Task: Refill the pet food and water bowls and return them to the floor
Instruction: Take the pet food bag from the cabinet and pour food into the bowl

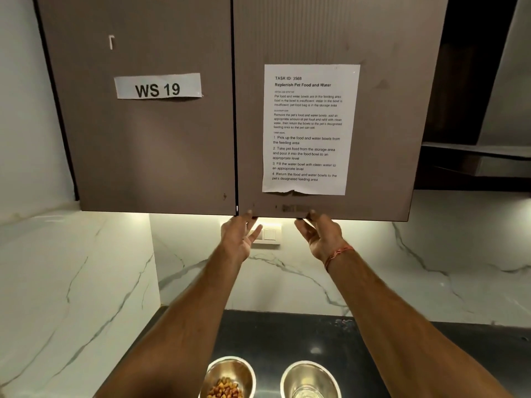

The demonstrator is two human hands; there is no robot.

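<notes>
Two steel bowls stand on the dark counter at the bottom of the view. The left bowl [230,372] holds a small heap of brown kibble; the right bowl [311,376] has a little water at its bottom. Both my arms reach up to the brown wall cabinet. My left hand [238,235] touches the lower edge of the right cabinet door [379,133] near the gap between the doors. My right hand [319,234] has its fingertips hooked under that same lower edge. Both doors look closed.
The left cabinet door [143,153] carries a "WS 19" label, the right one a printed task sheet [309,127]. A white switch plate [268,235] sits on the marble backsplash [287,277] behind my hands. A marble wall stands at the left; dark shelves [474,156] are at the right.
</notes>
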